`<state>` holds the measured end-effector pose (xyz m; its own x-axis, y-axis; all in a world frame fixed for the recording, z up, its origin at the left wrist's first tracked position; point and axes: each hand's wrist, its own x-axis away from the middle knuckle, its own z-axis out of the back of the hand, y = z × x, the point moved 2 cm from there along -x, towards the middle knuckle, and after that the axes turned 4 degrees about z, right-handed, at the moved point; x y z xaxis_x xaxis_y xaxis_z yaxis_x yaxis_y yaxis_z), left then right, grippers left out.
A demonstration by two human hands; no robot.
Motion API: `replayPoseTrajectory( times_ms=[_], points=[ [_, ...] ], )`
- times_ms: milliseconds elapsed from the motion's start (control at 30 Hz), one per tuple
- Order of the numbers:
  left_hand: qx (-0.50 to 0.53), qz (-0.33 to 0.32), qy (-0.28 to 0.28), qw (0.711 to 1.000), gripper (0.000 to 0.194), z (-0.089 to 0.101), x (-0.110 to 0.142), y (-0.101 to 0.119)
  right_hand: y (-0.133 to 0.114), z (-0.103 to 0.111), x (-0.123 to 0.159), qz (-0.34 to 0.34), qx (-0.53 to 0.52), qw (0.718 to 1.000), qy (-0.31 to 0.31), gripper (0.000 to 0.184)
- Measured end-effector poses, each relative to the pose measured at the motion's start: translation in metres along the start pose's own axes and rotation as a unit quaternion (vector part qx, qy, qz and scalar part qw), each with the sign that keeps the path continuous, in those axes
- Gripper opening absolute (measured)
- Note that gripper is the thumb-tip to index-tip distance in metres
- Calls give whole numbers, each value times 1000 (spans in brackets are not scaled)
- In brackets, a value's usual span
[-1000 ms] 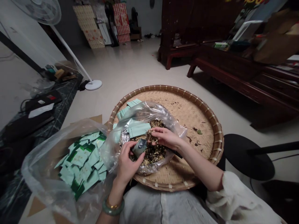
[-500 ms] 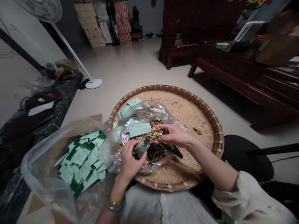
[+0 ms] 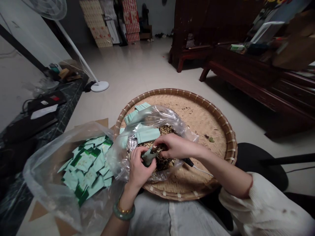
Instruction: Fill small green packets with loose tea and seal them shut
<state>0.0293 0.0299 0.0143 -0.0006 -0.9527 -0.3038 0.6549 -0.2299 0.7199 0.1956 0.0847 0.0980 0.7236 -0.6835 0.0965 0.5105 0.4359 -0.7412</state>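
My left hand point(image 3: 138, 167) is closed around a small green packet point(image 3: 148, 157), its mouth tilted up and to the right. At that mouth are the pinched fingers of my right hand point(image 3: 173, 146), with bits of a dried, chopped herb mix seen by the fingertips. More of the dried herb mix point(image 3: 167, 164) lies below my hands in a clear plastic bag point(image 3: 162, 113). Flat green packets point(image 3: 149, 135) rest in a stack on the mix. A black-handled tool point(image 3: 189, 162) with a white cord is partly hidden under my right hand.
The bag sits in a round woven bamboo tray point(image 3: 230, 137) on my lap. To the left, a large plastic bag point(image 3: 44, 177) holds many green packets point(image 3: 91, 160). A white fan stand point(image 3: 99, 86) and dark wooden furniture point(image 3: 246, 75) stand beyond. A black round base point(image 3: 261, 164) is at right.
My right hand has moved left and down from above the herb mix to the packet's mouth. It now covers more of the black-handled tool. My left hand still holds the packet.
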Motion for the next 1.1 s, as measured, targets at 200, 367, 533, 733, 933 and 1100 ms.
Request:
replayPoseTrajectory(
  times_ms=[200, 367, 533, 733, 933, 1100],
  points=[
    [-24, -5, 4, 1000, 36, -1, 2, 2, 4, -1, -6, 3, -21, 1000, -7, 35],
    [-28, -14, 7, 999, 35, -1, 1, 2, 12, -4, -9, -24, -93, 995, -32, 39],
    [-42, -23, 9, 999, 33, -2, 2, 1, 17, -13, -12, -52, -131, 989, -37, 39],
    [-45, -16, 13, 999, 37, -4, 2, 1, 16, -20, -15, 15, -9, 999, 49, 28],
    [-42, -7, 11, 999, 41, -5, 3, 0, 13, -19, -12, 12, 39, 997, 64, 29],
    [-39, -2, 21, 999, 39, -5, 4, -2, 2, -16, -9, 8, 34, 997, 63, 26]
  ],
)
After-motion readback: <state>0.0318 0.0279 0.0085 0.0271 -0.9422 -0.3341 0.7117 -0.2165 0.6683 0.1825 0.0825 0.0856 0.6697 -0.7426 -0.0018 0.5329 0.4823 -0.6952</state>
